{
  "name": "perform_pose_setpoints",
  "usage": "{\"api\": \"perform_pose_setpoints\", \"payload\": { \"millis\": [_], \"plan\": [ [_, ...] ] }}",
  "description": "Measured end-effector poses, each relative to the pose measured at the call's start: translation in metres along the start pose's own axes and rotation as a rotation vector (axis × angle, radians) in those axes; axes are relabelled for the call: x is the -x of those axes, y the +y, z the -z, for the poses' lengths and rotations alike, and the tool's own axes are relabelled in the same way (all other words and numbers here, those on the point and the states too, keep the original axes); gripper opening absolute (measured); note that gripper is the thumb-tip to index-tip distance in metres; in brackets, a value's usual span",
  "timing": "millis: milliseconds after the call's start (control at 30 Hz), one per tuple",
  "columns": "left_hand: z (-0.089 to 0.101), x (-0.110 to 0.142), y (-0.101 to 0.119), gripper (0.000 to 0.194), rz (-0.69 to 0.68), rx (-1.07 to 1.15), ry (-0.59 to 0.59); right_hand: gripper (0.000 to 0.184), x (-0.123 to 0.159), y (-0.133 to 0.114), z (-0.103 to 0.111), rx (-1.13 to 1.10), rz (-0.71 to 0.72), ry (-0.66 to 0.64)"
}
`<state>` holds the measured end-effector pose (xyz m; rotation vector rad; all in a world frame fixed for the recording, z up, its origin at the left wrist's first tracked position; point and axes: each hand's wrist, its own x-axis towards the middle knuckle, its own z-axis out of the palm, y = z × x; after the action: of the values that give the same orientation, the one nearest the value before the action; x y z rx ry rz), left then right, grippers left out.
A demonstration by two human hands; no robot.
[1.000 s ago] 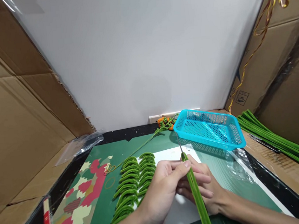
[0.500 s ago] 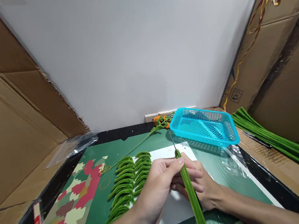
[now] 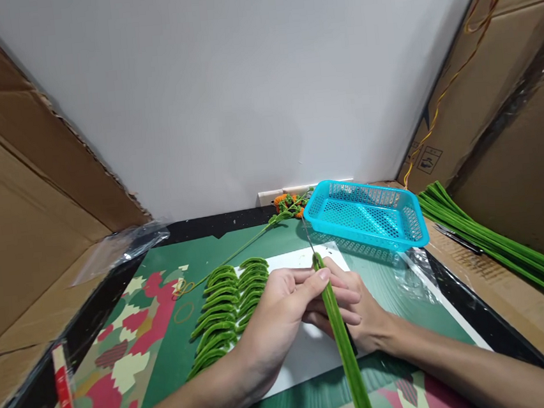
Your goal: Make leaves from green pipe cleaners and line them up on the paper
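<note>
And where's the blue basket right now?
In the head view, the blue basket sits right of centre near the white wall, between the orange-and-green bunch on its left and the green stems on its right.

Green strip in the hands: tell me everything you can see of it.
The green strip is long, narrow and fuzzy-looking, with lines running along its length. Its upper end looks bent over, and a thin dark rod shows just beyond it. The left hand grips it near that end, thumb on top, fingers behind. It slants above the white sheet and runs out of the bottom of the picture. Whether the right hand behind touches it is hidden.
</note>
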<state>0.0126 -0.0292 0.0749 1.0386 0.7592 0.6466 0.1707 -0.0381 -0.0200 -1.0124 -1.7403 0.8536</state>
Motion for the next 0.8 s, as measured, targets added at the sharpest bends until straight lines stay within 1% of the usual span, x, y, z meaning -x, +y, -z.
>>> {"api": "perform_pose_setpoints", "payload": {
  "millis": [133,400,600,800],
  "plan": [
    [0.0017,-0.0007,-0.0010,0.042,0.012,-0.004,-0.009,0.029,0.0007,0.0024,0.0005,-0.017,-0.009,0.010],
    [0.0005,-0.0012,-0.0004,0.037,0.010,0.042,-0.023,0.031,0.0002,0.0031,0.0013,-0.003,-0.015,-0.017],
    [0.0006,0.0001,-0.0005,0.036,0.009,0.034,-0.014,0.030,0.0013,0.0054,0.0000,0.007,-0.018,-0.020],
    [-0.0008,0.0004,0.0001,0.033,-0.006,0.060,-0.021,0.030,0.0009,0.0006,0.0010,0.002,-0.025,-0.007]
  ]
}}
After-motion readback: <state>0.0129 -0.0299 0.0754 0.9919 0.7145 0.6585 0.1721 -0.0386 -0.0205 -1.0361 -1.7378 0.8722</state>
